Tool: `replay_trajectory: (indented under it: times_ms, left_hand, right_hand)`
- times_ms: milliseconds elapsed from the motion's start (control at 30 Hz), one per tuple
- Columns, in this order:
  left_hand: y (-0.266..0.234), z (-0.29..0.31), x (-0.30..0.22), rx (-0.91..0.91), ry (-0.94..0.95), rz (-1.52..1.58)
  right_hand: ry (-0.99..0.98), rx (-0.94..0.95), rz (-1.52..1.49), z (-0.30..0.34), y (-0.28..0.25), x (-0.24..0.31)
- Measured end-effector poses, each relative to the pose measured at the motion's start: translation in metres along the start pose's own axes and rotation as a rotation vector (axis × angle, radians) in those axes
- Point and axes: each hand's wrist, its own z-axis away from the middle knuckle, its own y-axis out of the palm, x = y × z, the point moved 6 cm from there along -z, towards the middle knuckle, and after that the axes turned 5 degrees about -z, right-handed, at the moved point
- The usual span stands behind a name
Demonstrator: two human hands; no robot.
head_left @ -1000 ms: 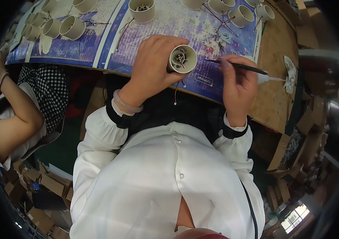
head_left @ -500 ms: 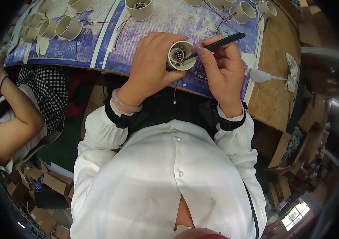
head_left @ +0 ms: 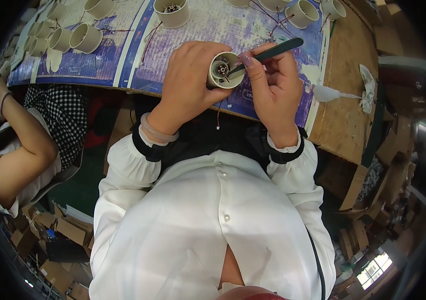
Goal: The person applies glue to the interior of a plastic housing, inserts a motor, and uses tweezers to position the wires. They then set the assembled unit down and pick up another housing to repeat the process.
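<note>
Cup [head_left: 236, 80], cream, round, dark motor [head_left: 222, 69] inside, left grip [head_left: 187, 75] clasping cup, right grip [head_left: 277, 92] pinching dark tool [head_left: 279, 49]

Cream cup [head_left: 236, 79], dark green tweezers [head_left: 282, 48]

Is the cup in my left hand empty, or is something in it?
Not empty: a round part shows inside the cup, through its open mouth.

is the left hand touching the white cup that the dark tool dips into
Touching: in the head view the left hand curls around the left side of the white cup, no gap between them.
</note>
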Motion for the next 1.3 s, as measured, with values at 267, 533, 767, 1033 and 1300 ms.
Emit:
replay_trajectory:
  times_ms: [267, 533, 767, 1033, 1300]
  left_hand:
    - [0.001, 0.001, -0.001, -0.007, -0.003, -0.007]
    - [0.000, 0.002, -0.002, -0.026, 0.002, -0.039]
    - [-0.001, 0.002, -0.003, -0.033, 0.002, -0.042]
    - [-0.001, 0.003, -0.003, -0.077, 0.003, -0.090]
    - [-0.002, 0.004, -0.003, -0.080, -0.038, -0.121]
  right_hand:
    - [-0.149, -0.116, 0.084, 0.005, 0.000, 0.003]
    - [-0.048, -0.079, -0.011, 0.008, -0.001, -0.004]
    - [-0.102, -0.151, -0.014, 0.012, 0.002, -0.009]
    - [-0.140, -0.187, 0.082, 0.014, 0.005, -0.005]
    - [-0.212, -0.141, -0.044, 0.018, 0.005, -0.013]
